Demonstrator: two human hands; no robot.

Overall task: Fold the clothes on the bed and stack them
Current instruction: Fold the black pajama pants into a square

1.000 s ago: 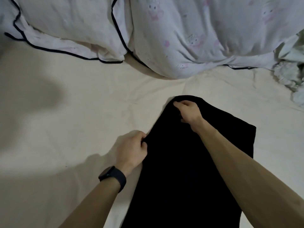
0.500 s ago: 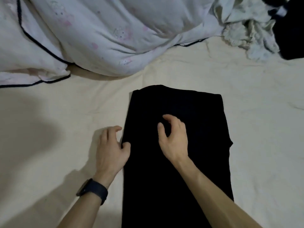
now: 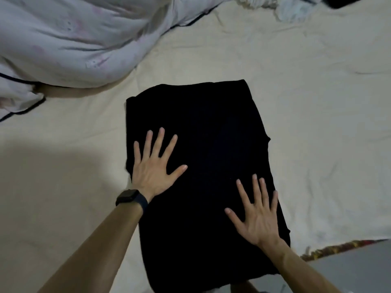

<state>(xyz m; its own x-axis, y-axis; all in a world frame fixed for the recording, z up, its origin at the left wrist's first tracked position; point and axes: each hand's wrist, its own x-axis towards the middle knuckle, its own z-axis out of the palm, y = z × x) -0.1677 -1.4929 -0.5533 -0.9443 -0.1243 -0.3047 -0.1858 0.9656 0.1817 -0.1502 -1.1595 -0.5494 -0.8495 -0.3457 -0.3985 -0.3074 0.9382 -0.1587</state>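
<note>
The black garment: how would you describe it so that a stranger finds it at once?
On the cream bed sheet, just below the white quilt bunched at the upper left, lies the black garment, folded into a long rectangle. Unlike that pale bedding, it is dark, flat, and under the left hand and right hand.

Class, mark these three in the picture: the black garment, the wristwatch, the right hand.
black garment (image 3: 211,123), head view, bare middle of its upper half.
wristwatch (image 3: 128,197), head view, its dark face.
right hand (image 3: 259,222), head view, middle of its back.
</note>
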